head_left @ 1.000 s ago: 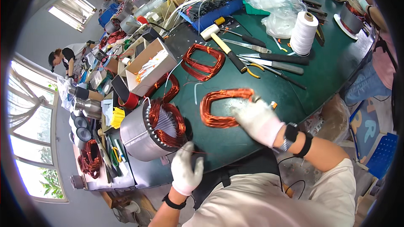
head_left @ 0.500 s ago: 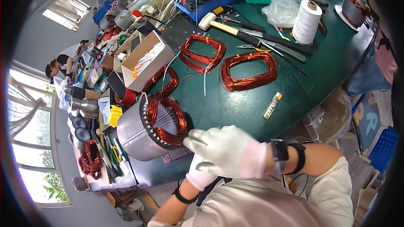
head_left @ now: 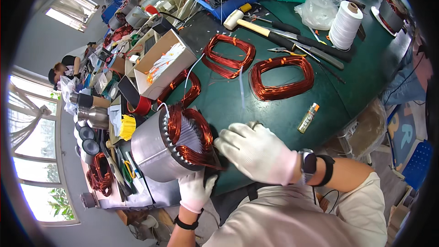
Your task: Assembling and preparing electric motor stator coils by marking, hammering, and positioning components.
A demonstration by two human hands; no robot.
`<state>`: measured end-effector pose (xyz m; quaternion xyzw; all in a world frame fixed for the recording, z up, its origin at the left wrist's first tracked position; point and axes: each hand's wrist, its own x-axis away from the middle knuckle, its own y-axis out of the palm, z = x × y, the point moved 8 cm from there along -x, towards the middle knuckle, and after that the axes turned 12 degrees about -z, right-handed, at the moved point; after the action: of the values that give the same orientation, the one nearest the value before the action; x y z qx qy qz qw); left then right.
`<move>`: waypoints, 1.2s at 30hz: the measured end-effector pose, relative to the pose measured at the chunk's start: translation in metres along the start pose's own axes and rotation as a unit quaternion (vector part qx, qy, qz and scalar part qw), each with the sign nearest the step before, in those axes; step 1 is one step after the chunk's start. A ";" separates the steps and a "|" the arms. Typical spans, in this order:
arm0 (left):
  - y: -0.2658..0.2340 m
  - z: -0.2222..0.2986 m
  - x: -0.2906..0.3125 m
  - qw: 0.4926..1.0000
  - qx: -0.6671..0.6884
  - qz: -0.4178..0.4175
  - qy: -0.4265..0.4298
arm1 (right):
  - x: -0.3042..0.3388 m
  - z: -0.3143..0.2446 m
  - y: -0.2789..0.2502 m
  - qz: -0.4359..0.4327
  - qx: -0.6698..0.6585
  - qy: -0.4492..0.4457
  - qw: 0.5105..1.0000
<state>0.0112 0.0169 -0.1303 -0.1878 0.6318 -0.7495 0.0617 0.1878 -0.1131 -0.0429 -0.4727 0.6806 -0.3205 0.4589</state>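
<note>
A grey metal motor stator (head_left: 157, 148) lies on its side at the table's near left. Copper wire coils (head_left: 200, 130) bulge from its open end, with white slot liners around the bore. My left hand (head_left: 194, 193), in a white glove, reaches against the stator's near lower side; its thumb stands apart and its fingertips are partly hidden there. Just right of the coils is my right gloved hand (head_left: 258, 153), its fingers curled. Whatever they may hold is hidden beneath the hand. Loose copper wire ends (head_left: 212, 165) stick out between the stator and this hand.
Wound copper coils (head_left: 281, 77) lie on the green table (head_left: 274, 114) beyond my hands. A lighter (head_left: 308, 118) is to the right. Farther back are a mallet (head_left: 251, 26), pliers (head_left: 286, 51), a white thread spool (head_left: 346, 25) and a box of white strips (head_left: 167, 64).
My hands were together in front of the coils and have parted. The left has moved left to the stator's near side; the right has shifted slightly right. The view has shifted a little.
</note>
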 end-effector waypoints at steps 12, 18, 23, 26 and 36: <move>-0.012 -0.073 0.084 0.891 0.354 0.191 -0.209 | 0.001 0.029 -0.024 0.028 -0.064 0.034 0.997; -0.097 -0.096 0.010 0.701 0.628 0.311 -0.134 | -0.050 0.000 0.014 -0.025 -0.264 0.001 0.964; -0.060 -0.121 0.003 0.659 0.683 0.256 -0.183 | -0.060 -0.016 0.028 -0.082 -0.211 0.028 0.974; -0.109 -0.089 -0.013 0.795 0.486 0.338 -0.136 | -0.039 -0.014 0.029 -0.023 -0.114 0.065 0.991; -0.075 -0.084 0.016 0.810 0.404 0.424 -0.033 | -0.042 -0.027 0.053 0.023 -0.053 -0.016 0.998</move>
<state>-0.0229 0.1038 -0.0652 0.1158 0.2864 -0.8297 0.4649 0.1499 -0.0555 -0.0650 -0.4857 0.6996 -0.2661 0.4515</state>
